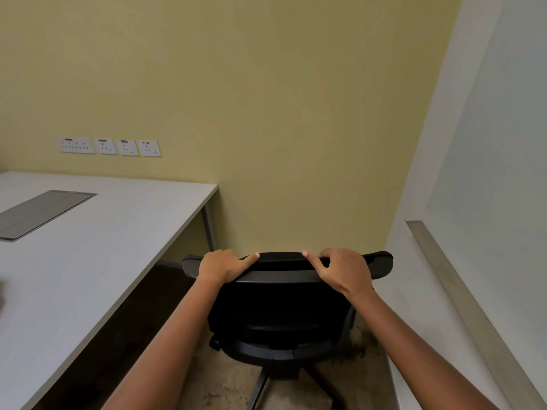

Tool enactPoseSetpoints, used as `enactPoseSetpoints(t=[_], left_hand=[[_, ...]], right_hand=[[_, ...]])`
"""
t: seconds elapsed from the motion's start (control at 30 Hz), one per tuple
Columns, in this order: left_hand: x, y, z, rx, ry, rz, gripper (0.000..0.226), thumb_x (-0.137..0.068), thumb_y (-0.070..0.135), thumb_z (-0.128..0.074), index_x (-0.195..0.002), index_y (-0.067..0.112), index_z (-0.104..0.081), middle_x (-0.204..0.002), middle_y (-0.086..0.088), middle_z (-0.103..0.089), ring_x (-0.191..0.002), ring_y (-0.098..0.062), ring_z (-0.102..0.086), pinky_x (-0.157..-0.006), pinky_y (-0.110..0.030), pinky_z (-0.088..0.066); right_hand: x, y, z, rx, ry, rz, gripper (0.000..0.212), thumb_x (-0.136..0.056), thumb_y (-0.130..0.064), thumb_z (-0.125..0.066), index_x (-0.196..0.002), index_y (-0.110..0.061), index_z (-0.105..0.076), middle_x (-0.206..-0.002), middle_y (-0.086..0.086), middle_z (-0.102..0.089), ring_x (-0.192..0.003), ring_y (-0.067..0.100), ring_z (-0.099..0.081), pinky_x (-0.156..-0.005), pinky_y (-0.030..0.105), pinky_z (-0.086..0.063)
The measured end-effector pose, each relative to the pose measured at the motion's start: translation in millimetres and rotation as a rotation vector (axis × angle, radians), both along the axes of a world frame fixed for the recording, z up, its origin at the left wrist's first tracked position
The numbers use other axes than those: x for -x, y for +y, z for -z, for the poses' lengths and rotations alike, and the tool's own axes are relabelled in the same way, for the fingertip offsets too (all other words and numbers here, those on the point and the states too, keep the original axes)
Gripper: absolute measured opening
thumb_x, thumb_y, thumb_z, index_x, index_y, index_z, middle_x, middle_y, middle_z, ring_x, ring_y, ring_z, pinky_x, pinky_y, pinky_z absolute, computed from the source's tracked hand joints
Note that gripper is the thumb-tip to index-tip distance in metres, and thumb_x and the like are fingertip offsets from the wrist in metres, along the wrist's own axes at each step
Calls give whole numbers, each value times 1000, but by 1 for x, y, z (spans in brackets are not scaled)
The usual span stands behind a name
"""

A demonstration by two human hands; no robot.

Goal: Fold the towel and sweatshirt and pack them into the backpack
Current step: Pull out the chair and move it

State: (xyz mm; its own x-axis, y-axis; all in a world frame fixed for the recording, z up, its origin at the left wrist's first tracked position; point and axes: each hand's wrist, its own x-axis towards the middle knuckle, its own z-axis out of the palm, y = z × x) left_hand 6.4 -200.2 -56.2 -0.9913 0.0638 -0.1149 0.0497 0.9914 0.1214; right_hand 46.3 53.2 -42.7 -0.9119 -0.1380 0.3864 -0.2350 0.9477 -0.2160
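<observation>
While no towel, sweatshirt or backpack is seen, both hands, left hand and right hand, are curled over the chair top beside the surface.

chair: black | desk: pale grey | wall: yellow | sockets: white

An office: a pale desk with a cable hatch, wall sockets, and a black swivel chair on the right.
</observation>
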Motion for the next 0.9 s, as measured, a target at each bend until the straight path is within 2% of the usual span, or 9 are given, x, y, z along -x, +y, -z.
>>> enactPoseSetpoints(t=[0.13, 0.23, 0.3, 0.4, 0.5, 0.57, 0.73, 0.8, 0.9], left_hand=[[-40, -17, 1, -15, 12, -36, 71, -86, 72, -21, -55, 13, -47, -57, -1, -49, -65, -22, -57, -75, -34, -50], [-68, -21, 0, -20, 20, -51, 68, -88, 69, -22, -51, 15, -42, -54, 1, -46, -59, -18, -50, -65, -29, -42], [-82, -21, 1, -26, 25, -59, 67, -89, 67, -22, -51, 16, -42, -55, 1, -47, -60, -17, -51, -69, -29, -45], [-92, -19, 2, -27, 32, -68, 66, -89, 66, -23, -51, 16, -43, -55, 2, -46, -61, -15, -53, -78, -29, -49], [-93, -15, 1, -10, 59, -91, 66, -90, 66, -23, -55, 15, -46, -57, 1, -49, -67, -20, -58, -82, -32, -51], [-92, -11, 0, 13, 79, -102, 66, -91, 65, -22, -61, 13, -51, -60, 1, -50, -70, -21, -59, -80, -30, -48], [-81, -4, -2, 56, 89, -123, 64, -92, 63, -20, -70, 13, -53, -59, 2, -48, -67, -19, -54, -64, -26, -38], [-73, -2, -3, 41, 78, -150, 65, -92, 63, -21, -69, 12, -54, -60, 2, -48, -68, -20, -55, -67, -27, -38], [-62, 4, -2, 14, 70, -195, 64, -92, 64, -23, -59, 14, -47, -57, 2, -46, -66, -20, -54, -72, -28, -41]], right_hand=[[-35, -14, 6, 27, 66, -27, 87, -72, -77, -5, -70, -18, -70, -52, 1, -61, -47, 15, -51, -42, 21, -21], [-56, -19, 7, 45, 96, -62, 79, -74, -74, -9, -67, -22, -68, -46, -3, -55, -41, 9, -44, -43, 19, -18], [-64, -20, 9, 55, 112, -85, 72, -77, -73, -13, -59, -23, -63, -41, -4, -48, -38, 8, -38, -43, 18, -17], [-68, -19, 11, 80, 155, -114, 71, -82, -69, -20, -61, -22, -69, -43, -3, -56, -38, 10, -43, -40, 17, -19], [-63, -17, 9, 70, 175, -133, 69, -83, -66, -22, -62, -22, -70, -44, -3, -57, -38, 9, -41, -40, 16, -15], [-56, -15, 8, 58, 178, -138, 69, -84, -65, -21, -66, -22, -72, -45, -3, -58, -39, 10, -44, -39, 18, -17], [-34, -11, 6, 77, 176, -168, 69, -83, -63, -20, -66, -20, -72, -47, -2, -60, -41, 12, -47, -40, 18, -17], [-22, -8, 5, 74, 174, -185, 70, -82, -62, -19, -69, -21, -73, -51, -2, -63, -44, 14, -53, -39, 18, -20], [-1, -3, 5, 63, 165, -208, 71, -82, -62, -17, -69, -20, -72, -52, -1, -63, -45, 15, -53, -40, 19, -17]])
